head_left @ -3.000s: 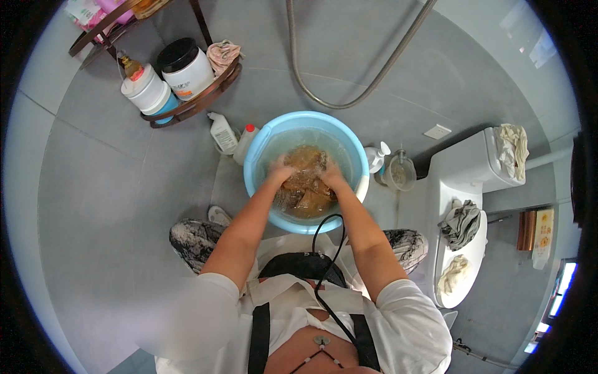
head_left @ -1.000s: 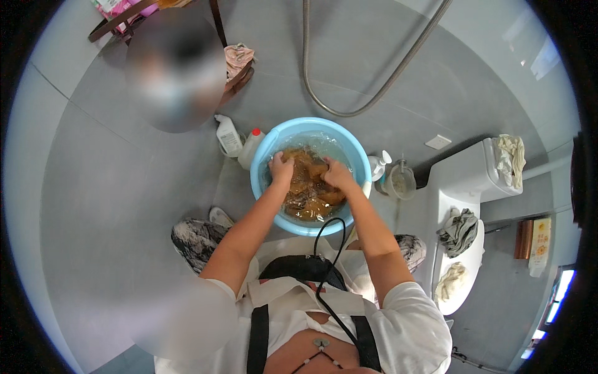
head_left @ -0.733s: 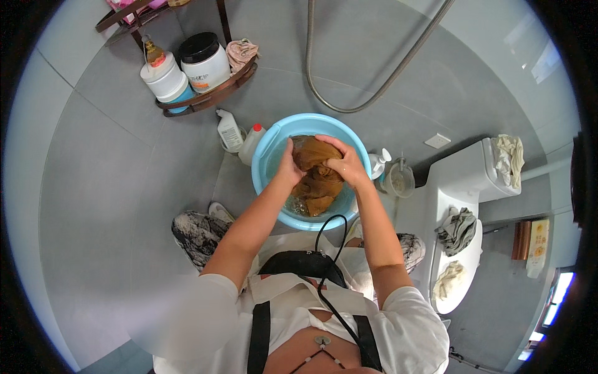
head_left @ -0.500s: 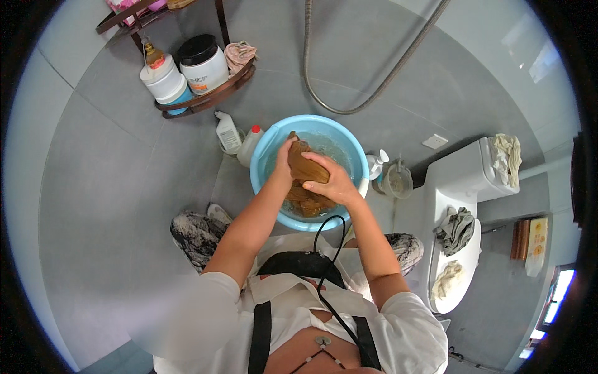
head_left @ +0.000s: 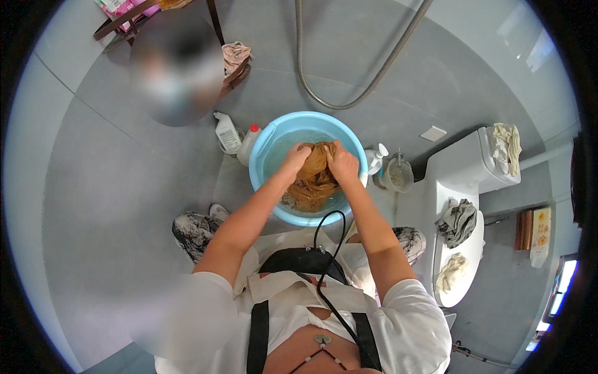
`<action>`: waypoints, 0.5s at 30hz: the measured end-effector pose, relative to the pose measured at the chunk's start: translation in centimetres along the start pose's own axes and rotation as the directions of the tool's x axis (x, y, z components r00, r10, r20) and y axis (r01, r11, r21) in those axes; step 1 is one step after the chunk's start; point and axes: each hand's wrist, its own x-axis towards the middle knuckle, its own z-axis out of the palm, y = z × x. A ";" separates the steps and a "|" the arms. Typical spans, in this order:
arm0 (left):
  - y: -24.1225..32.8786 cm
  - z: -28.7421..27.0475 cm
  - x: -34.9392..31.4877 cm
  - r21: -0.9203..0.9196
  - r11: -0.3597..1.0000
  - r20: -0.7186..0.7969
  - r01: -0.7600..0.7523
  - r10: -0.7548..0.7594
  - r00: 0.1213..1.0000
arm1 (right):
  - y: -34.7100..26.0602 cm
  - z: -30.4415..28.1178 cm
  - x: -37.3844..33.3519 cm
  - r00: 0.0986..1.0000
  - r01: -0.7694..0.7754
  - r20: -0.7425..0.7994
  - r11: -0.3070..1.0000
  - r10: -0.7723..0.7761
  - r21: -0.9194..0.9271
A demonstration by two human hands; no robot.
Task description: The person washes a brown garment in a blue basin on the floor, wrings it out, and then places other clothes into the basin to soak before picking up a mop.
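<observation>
A wet brown cloth (head_left: pixel 316 163) is bunched up between my two hands, over a round light-blue basin (head_left: pixel 257 181) of water. My left hand (head_left: pixel 295 161) is closed on the cloth's left side. On its right side my right hand (head_left: pixel 342 163) grips it, with the fingers curled round the fabric. The lower part of the cloth lies in folds in the water toward me. Which garment it is, if any, I cannot tell.
Left of the basin stand a white bottle (head_left: pixel 227 133) and a jug with a red cap (head_left: pixel 254 129). At its right are a pump bottle (head_left: pixel 375 159) and a clear tub (head_left: pixel 397 176). A toilet (head_left: pixel 443 198) with cloths on it stands further right. A metal hose (head_left: pixel 349 105) hangs beyond.
My hands have moved apart, the right one outward and up along the cloth. Earlier they pressed a folded wad between them; now the cloth is held at both sides and hangs lower.
</observation>
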 end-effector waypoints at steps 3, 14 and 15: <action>2.2 -1.5 0.0 0.258 0.966 0.006 0.005 -0.007 1.000 | 2.9 -0.2 0.0 0.966 0.228 -0.128 0.974 -0.226 -0.001; 0.5 -1.8 -2.8 -0.588 0.712 0.377 0.383 -0.177 0.909 | 4.2 0.3 -1.8 0.555 -0.829 0.829 0.124 0.071 0.545; 0.4 -1.0 -3.5 -0.547 0.732 0.412 0.407 -0.188 0.892 | 6.9 3.1 -0.5 0.551 -0.834 0.835 -0.042 -0.006 0.550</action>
